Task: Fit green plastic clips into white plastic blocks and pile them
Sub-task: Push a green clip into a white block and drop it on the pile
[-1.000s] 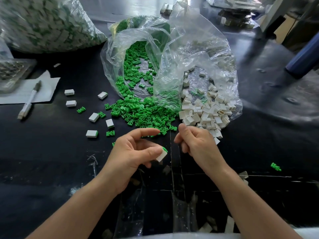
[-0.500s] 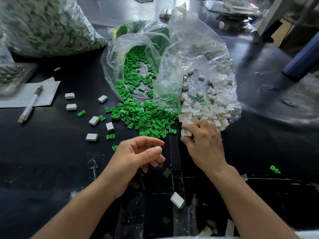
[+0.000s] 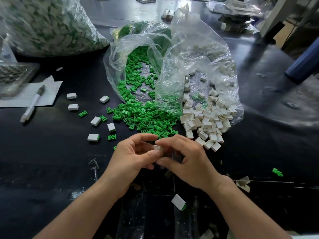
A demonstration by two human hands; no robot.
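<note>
Both hands point(image 3: 160, 157) pinch a white block point(image 3: 158, 147) between their fingertips.

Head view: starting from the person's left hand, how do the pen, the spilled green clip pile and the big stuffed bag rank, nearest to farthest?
From the left hand, pinching a white block:
1. Green clip pile, just ahead of it.
2. Pen, far left, partly on the paper.
3. Big stuffed bag, back left corner.

clips point(image 3: 146, 116): bright green
blocks point(image 3: 207, 121): white
finished block point(image 3: 178, 201), near edge: white, green end
bags point(image 3: 189, 49): clear
table point(image 3: 43, 152): black
pen point(image 3: 32, 105): white, grey cap
paper point(image 3: 50, 94): white
</note>
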